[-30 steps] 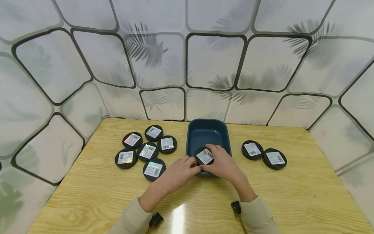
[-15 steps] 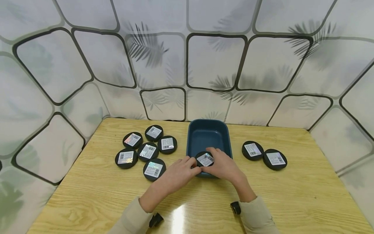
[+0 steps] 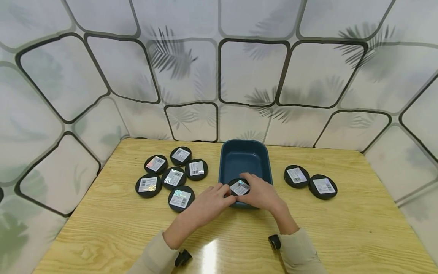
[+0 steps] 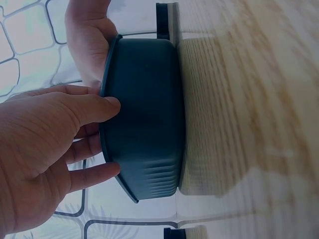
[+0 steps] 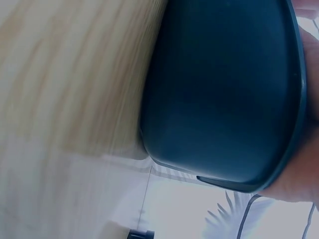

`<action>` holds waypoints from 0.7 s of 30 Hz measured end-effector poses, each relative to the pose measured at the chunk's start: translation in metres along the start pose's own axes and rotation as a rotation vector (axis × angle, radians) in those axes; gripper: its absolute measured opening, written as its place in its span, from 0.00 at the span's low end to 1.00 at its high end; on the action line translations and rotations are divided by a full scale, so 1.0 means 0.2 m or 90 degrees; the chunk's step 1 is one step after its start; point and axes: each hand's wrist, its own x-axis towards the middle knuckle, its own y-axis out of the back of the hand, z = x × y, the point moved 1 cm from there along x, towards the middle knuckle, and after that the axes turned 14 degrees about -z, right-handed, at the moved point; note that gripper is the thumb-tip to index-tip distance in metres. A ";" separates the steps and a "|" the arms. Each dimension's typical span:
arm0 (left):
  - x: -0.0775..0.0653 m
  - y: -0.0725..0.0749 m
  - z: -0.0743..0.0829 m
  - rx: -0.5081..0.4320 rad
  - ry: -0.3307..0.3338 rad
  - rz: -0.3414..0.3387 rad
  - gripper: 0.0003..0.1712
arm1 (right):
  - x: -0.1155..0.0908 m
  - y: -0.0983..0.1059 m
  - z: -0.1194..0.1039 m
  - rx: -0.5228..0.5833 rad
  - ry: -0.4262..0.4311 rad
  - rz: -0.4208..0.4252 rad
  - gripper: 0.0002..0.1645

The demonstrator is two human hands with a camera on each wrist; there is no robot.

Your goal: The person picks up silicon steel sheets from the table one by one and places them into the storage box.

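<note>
A dark blue plastic bin [image 3: 240, 164] stands on the table before me. A round black disc with a white barcode label [image 3: 239, 186] is inside its near end. My right hand [image 3: 259, 192] grips this disc from the right, fingers reaching over the far edge. At the near left corner is my left hand [image 3: 211, 201], fingers curled over the rim close to the disc. In the left wrist view, the left thumb [image 4: 107, 107] rests on the bin's outer wall. The right wrist view shows the bin's outside; the rim hides the right fingertips.
Several matching black discs [image 3: 180, 198] lie grouped on the wooden table [image 3: 113, 228] left of the bin. Two more, a nearer disc [image 3: 322, 186] and a farther disc [image 3: 296, 176], lie to its right. A patterned curtain [image 3: 251, 72] closes off the back and sides.
The disc has sunk slightly lower into the bin's near end, with my right fingers following it down. Over the last half second, both hands stay nearly still.
</note>
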 end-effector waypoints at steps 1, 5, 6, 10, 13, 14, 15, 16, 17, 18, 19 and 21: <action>0.00 0.00 0.00 0.001 0.000 0.000 0.07 | 0.00 0.00 0.00 -0.001 0.001 -0.001 0.46; 0.00 0.00 0.00 0.001 0.000 -0.005 0.08 | 0.01 0.00 0.00 0.000 -0.004 -0.011 0.46; 0.00 0.00 0.00 0.001 0.001 -0.008 0.08 | 0.01 0.00 0.00 -0.001 -0.005 -0.014 0.46; 0.00 0.00 -0.01 0.000 0.004 -0.015 0.07 | 0.03 0.00 0.00 -0.004 -0.009 -0.030 0.46; 0.00 0.00 -0.01 -0.002 0.005 -0.013 0.06 | 0.05 0.00 0.01 -0.016 -0.018 -0.040 0.47; 0.00 0.00 -0.01 -0.002 0.004 -0.012 0.06 | 0.05 -0.01 0.01 -0.021 -0.022 -0.042 0.47; 0.00 0.00 -0.01 -0.003 0.004 -0.012 0.06 | 0.06 -0.01 0.01 -0.027 -0.027 -0.044 0.47; 0.00 -0.01 -0.01 -0.003 0.003 -0.011 0.06 | 0.07 -0.01 0.02 -0.030 -0.030 -0.046 0.47; 0.01 -0.01 0.00 -0.003 0.003 -0.011 0.06 | 0.07 -0.01 0.02 -0.034 -0.032 -0.047 0.47; 0.01 -0.01 0.00 -0.003 0.003 -0.011 0.06 | 0.07 -0.02 0.02 -0.035 -0.034 -0.048 0.47; 0.01 -0.01 0.00 -0.004 0.004 -0.012 0.06 | 0.08 -0.02 0.02 -0.035 -0.035 -0.048 0.47; 0.01 -0.01 0.00 -0.005 0.005 -0.013 0.06 | 0.08 -0.02 0.02 -0.034 -0.036 -0.049 0.47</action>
